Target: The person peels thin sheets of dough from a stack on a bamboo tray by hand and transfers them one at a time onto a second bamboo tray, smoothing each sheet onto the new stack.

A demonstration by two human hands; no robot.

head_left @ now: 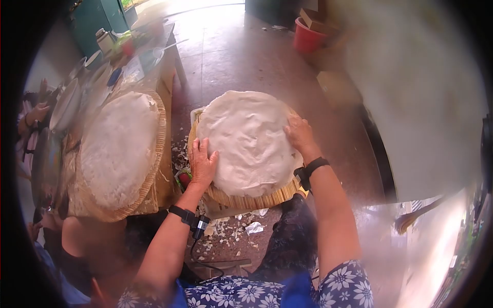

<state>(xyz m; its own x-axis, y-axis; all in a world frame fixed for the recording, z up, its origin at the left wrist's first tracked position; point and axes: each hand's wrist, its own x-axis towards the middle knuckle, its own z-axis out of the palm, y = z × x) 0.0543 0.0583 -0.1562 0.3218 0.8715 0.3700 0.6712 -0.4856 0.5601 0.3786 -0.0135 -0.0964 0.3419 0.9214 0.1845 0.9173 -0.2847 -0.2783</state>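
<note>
A large round pale sheet (249, 141), wrinkled on top, lies on a round woven mat (257, 199) in front of me. At its left edge my left hand (203, 163) rests with the fingers spread, the fingertips touching the sheet's rim. My right hand (302, 134) lies on the right edge, its fingers partly bent over the rim of sheet and mat; whether they grip it is hard to see. Both wrists carry black bands. To the left, a second pale round sheet (119, 149) sits on another woven mat (159, 128) on the table.
The wooden table (165, 77) holds bowls, a bottle (104, 40) and a ladle-like tool. Pale scraps (253, 228) litter the floor. A red bucket (308, 38) with a box stands at the back right. Another person's hand (38, 113) shows far left.
</note>
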